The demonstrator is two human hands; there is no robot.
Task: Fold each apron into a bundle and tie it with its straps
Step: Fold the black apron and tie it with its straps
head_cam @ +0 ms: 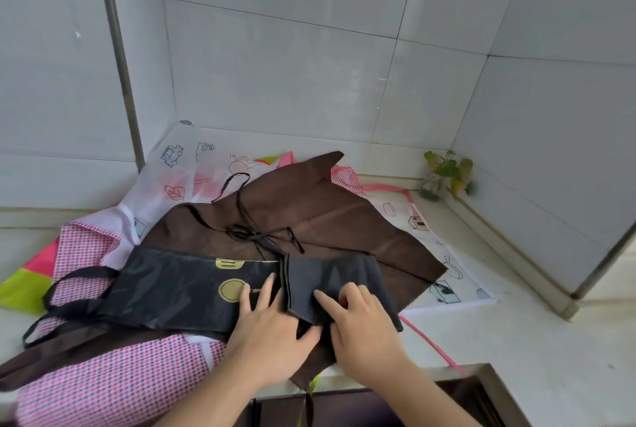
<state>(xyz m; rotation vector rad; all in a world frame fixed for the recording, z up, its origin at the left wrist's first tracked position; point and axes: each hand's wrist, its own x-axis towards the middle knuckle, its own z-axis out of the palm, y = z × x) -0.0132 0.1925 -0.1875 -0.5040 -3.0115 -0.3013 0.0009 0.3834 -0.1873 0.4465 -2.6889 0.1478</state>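
Note:
A black apron (179, 292) with gold prints lies folded into a long strip across the pile, its right end doubled over into a flap (330, 275). My left hand (265, 326) rests flat on the strip beside the fold. My right hand (358, 320) presses the folded flap with its fingers bent. The black straps (65, 302) loop out at the left end. Under it lies a brown apron (327, 216) with thin black ties (254, 234) lying tangled on top.
A pink dotted apron (113, 378) and a white printed apron (206, 168) lie underneath on the pale counter (537, 340). Tiled walls close in behind and at the right. A small plant (445, 173) stands in the back corner. A sink edge (488, 375) is at lower right.

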